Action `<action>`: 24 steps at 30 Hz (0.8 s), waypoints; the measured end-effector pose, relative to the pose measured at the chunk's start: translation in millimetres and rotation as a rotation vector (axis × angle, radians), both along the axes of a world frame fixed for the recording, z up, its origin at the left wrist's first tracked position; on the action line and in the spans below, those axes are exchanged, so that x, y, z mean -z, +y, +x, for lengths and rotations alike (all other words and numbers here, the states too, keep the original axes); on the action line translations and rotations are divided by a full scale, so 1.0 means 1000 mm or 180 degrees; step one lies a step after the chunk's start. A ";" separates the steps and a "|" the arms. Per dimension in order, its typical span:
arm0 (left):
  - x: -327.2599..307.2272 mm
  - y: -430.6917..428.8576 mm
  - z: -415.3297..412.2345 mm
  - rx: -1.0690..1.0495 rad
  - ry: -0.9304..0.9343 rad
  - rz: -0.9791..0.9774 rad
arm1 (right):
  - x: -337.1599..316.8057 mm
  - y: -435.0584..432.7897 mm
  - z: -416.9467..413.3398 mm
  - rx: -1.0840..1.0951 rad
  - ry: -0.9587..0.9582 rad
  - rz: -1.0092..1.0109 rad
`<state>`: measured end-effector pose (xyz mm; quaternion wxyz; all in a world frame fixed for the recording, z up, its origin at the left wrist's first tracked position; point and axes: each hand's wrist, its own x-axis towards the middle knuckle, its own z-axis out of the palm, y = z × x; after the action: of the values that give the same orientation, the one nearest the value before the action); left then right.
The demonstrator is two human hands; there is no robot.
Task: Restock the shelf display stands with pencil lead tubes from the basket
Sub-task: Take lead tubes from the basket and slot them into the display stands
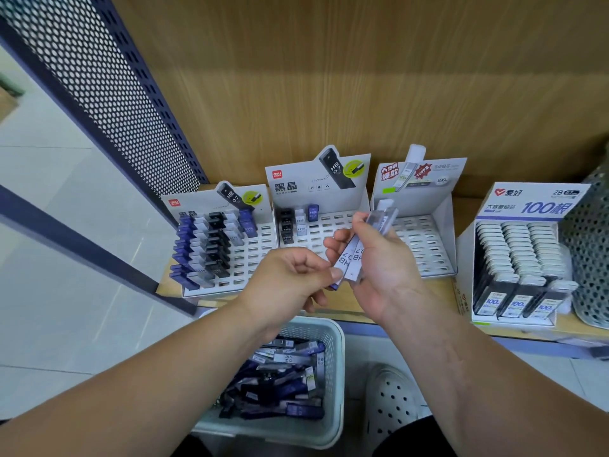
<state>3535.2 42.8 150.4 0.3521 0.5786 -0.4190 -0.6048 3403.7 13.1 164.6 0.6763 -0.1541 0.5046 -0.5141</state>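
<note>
My right hand grips a small bundle of pencil lead tubes, white ones marked HB 0.7 and a clear one sticking up. My left hand pinches the lower end of one white tube in that bundle. Both hands hover in front of the middle display stand, which holds only a few tubes at its back left. The left stand is about half full with blue, white and black tubes. The third stand shows empty slots. Below, a pale basket holds several loose tubes.
A full box of 100-lead tubes stands at the right on the wooden shelf, beside a perforated metal container. A perforated dark panel rises at the left. A pale clog is on the floor by the basket.
</note>
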 end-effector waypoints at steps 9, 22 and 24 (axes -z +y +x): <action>-0.013 -0.004 0.011 -0.0010 -0.0004 0.0163 | -0.006 0.004 -0.007 -0.0199 0.0111 0.0224; -0.009 -0.027 0.028 -0.1051 0.0271 -0.0043 | 0.002 0.005 -0.006 -0.0921 0.0716 0.0408; -0.012 -0.033 0.040 -0.1037 0.0141 -0.0156 | 0.003 0.006 -0.003 -0.1217 0.0735 0.0452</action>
<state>3574.8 9.6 162.0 0.4686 0.6167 -0.3264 -0.5418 3401.1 19.0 161.2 0.7083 -0.2568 0.5751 -0.3188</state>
